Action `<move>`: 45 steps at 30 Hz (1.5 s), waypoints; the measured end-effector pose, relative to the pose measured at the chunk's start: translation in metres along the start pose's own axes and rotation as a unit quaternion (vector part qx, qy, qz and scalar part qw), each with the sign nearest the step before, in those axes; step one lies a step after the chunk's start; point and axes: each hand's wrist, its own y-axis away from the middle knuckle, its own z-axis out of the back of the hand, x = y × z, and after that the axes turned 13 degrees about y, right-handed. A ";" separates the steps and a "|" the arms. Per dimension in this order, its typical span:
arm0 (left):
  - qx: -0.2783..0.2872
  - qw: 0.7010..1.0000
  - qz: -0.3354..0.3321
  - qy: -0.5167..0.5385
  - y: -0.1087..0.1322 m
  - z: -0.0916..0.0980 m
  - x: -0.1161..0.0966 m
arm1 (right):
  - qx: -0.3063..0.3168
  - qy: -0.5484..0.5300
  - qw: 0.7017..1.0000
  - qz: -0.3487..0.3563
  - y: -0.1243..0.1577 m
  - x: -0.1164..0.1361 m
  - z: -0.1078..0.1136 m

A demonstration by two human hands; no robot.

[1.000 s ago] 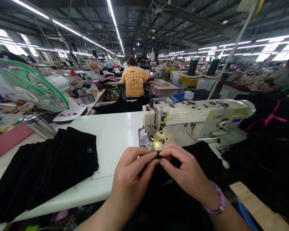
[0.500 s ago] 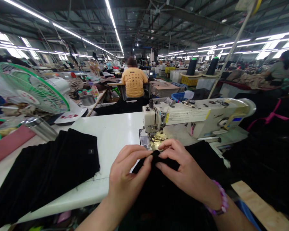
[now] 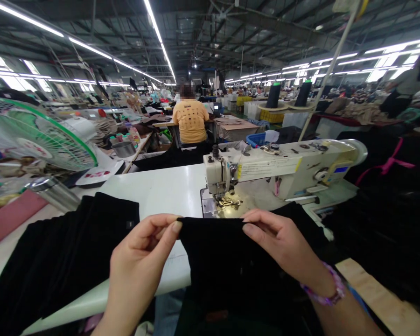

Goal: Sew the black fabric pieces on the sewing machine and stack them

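Observation:
A piece of black fabric (image 3: 217, 247) is stretched between my two hands, its top edge nearly straight. My left hand (image 3: 145, 252) pinches one corner between thumb and fingers. At the other end of that edge, my right hand (image 3: 280, 235) also pinches the cloth; a purple beaded bracelet (image 3: 327, 289) circles that wrist. Just beyond the edge stands a white sewing machine (image 3: 259, 163), its needle area (image 3: 224, 200) lit yellow. The lower part of the fabric hangs toward me and merges with other dark cloth, so its outline there is hidden.
Layered black fabric pieces (image 3: 70, 242) lie left on the white table (image 3: 161, 186). Behind them are a metal flask (image 3: 58, 193) and a green fan (image 3: 42, 135). A wooden board (image 3: 381, 296) juts in at lower right. A person in a yellow shirt (image 3: 190, 120) sits ahead.
My hands have moved apart from close together, the left hand going left and the right slightly right. The fabric edge between them is now drawn out straight. The view has shifted slightly.

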 end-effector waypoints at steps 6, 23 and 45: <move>-0.013 0.998 0.041 0.042 0.003 0.008 0.007 | -0.047 -0.072 0.995 -0.053 -0.002 0.002 -0.009; 0.292 0.904 -0.245 -0.194 -0.006 -0.029 -0.025 | -0.177 0.171 0.935 0.254 -0.006 0.006 -0.029; 0.302 0.913 -0.008 -0.273 -0.075 -0.063 0.062 | 0.136 -0.018 0.973 -0.185 0.027 -0.051 -0.089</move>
